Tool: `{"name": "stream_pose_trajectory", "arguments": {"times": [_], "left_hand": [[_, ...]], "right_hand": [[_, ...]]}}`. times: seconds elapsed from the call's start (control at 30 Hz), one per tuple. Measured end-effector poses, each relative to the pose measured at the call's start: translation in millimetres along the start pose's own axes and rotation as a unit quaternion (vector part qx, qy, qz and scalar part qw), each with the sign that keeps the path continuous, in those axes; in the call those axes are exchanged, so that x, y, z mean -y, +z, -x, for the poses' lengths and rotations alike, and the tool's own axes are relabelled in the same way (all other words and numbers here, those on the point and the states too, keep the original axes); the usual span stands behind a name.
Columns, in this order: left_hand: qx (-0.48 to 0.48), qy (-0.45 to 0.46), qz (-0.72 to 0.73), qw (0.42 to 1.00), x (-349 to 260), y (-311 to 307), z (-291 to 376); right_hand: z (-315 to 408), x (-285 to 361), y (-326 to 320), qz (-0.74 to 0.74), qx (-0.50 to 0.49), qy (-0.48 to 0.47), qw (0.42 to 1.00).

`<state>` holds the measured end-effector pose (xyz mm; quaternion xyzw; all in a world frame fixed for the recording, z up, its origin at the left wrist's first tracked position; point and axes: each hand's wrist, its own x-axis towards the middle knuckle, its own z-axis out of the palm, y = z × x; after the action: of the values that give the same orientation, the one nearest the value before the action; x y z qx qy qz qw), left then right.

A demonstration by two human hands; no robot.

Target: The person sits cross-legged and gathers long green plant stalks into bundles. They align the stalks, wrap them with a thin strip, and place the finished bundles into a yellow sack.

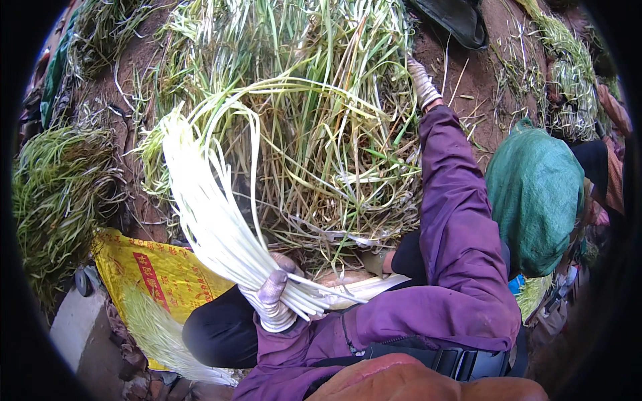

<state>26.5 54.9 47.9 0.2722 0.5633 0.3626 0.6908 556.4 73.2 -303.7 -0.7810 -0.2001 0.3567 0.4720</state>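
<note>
My left hand (273, 293), in a pale, soiled glove, is closed around a bundle of long white vegetable stalks (215, 215). Their cut-looking ends stick out to the right of the fist, and thin green leaves bend over from the far end. In front of me lies a large heap of long, tangled green and straw-coloured stalks (321, 125). My right arm is stretched out along the heap's right side. The gloved right hand (423, 84) is at the heap's edge; its fingertips are hard to make out, so any grip is unclear.
Sorted pale stalks (160, 331) lie on a yellow printed sack (185, 270) at left, near a concrete block (80, 321). More leafy heaps (60, 195) flank the reddish ground. A green woven sack (536, 200) bulges at right. A dark shoe (454, 20) is at top; another person's arm (614, 110) shows far right.
</note>
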Motion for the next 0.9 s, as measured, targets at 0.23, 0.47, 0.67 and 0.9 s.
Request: {"name": "stream_pose_trajectory", "arguments": {"times": [0.23, 0.47, 0.67, 0.9], "left_hand": [[0.037, 0.015, 0.069, 0.997, 7.0, 10.2, 0.3], [0.04, 0.056, 0.083, 0.994, 15.0, 31.6, -4.9], [0.04, 0.065, 0.054, 0.996, 19.3, 45.5, -9.3], [0.068, 0.04, 0.093, 0.993, 22.6, 31.8, 1.9]], "right_hand": [[62.5, 65.7, 25.6, -0.287, 0.155, -0.039, 0.944], [51.7, 141.2, 81.8, -0.208, 0.141, -0.075, 0.965], [2.8, 132.1, 85.7, 0.169, 0.077, -0.083, 0.979], [-3.9, 112.9, 63.5, 0.312, 0.003, -0.045, 0.949]]}}
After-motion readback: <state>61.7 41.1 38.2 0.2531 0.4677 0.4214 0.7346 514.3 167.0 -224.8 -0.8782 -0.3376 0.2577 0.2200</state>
